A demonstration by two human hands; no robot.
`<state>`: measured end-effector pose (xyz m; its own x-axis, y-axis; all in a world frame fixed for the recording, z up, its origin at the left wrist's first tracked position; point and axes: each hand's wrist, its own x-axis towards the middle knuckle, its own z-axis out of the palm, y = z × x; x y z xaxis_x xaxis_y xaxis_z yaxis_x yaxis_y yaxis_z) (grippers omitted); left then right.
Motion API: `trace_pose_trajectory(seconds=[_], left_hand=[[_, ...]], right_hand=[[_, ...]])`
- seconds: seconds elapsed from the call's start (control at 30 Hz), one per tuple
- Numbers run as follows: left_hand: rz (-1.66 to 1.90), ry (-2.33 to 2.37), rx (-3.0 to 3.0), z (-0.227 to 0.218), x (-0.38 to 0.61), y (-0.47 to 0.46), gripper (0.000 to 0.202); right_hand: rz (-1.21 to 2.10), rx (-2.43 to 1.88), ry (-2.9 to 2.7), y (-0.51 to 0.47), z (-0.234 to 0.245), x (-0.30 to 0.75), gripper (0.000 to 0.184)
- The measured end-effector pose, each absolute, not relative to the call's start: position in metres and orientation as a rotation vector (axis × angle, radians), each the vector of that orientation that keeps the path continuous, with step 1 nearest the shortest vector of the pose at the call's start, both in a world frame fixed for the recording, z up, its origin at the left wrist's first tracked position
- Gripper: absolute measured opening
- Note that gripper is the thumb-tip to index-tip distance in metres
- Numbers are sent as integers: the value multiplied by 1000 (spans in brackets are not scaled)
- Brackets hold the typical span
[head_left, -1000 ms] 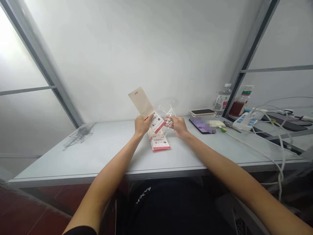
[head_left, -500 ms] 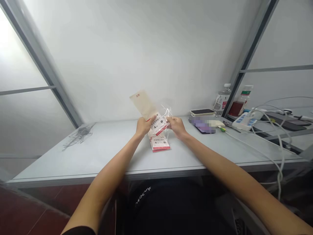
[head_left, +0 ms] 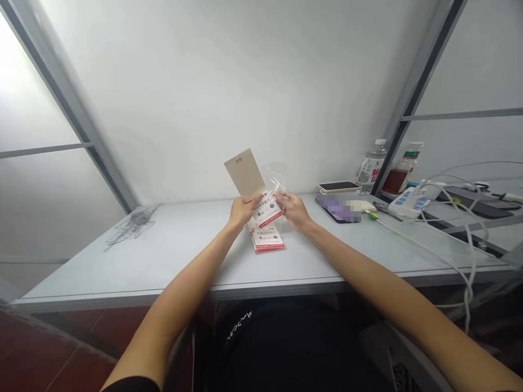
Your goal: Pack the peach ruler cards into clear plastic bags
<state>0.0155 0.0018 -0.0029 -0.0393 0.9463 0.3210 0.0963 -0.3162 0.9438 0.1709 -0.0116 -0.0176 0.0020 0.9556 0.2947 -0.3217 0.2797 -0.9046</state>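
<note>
My left hand (head_left: 242, 213) grips a beige paper sleeve (head_left: 244, 174) with a small red mark at its top. A white printed card with red edging (head_left: 267, 210) sticks out of the sleeve's lower end. My right hand (head_left: 294, 211) pinches a crumpled clear plastic bag (head_left: 274, 179) beside that card, and the two hands nearly meet. Below them, a small stack of similar white-and-red printed packets (head_left: 266, 239) lies on the pale table (head_left: 171, 256), partly hidden by the held card.
Toward the back right stand a water bottle (head_left: 371, 167), a bottle with red liquid (head_left: 402, 175), a phone (head_left: 339, 187) and a blurred device (head_left: 338, 209). Further right lie a power strip (head_left: 409, 202) and white cables (head_left: 469, 256). A wire tangle (head_left: 133, 225) sits far left.
The beige sleeve has turned more upright and shifted right. My hands have drawn closer together, and the plastic bag now sits against the white card.
</note>
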Motion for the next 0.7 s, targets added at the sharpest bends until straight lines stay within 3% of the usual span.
trace_pose_trajectory(seconds=[0.5, 0.7], left_hand=[[879, 901, 1741, -4, 8, -1, 53], [981, 994, 1735, -3, 13, -3, 51]], right_hand=[[1182, -843, -1085, -13, -22, 171, 40], [1248, -820, -1075, -12, -17, 174, 35]])
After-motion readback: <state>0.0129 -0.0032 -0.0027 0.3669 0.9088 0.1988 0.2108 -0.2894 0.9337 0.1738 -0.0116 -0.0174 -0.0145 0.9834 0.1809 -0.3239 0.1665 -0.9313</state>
